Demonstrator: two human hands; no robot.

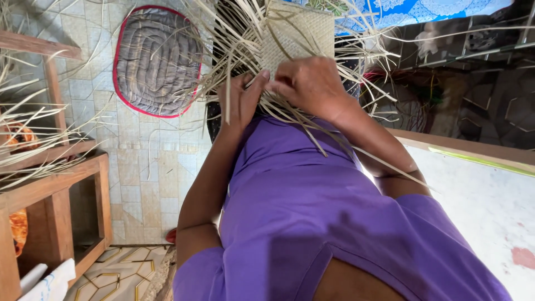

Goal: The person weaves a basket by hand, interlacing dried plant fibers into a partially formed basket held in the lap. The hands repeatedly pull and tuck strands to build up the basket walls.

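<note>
Woven mat [298, 30]: pale, half-plaited, lay just beyond both hands, loose strips [234, 50] fanning out from its edges.
Left hand [241, 100]: grip narrow, fingers pinched on strips at the mat's near edge.
Right hand [309, 83]: grip curled shut over strips, touching the left fingertips.
Purple shirt [312, 212]: filled the foreground below.
Quilted cushion [156, 61]: grey, red-edged, on tiled floor [145, 167], left of the mat.
Wooden shelf [56, 206]: far left.

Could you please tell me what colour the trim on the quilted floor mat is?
Red trim on the grey quilted mat, seen in the head view.
</note>
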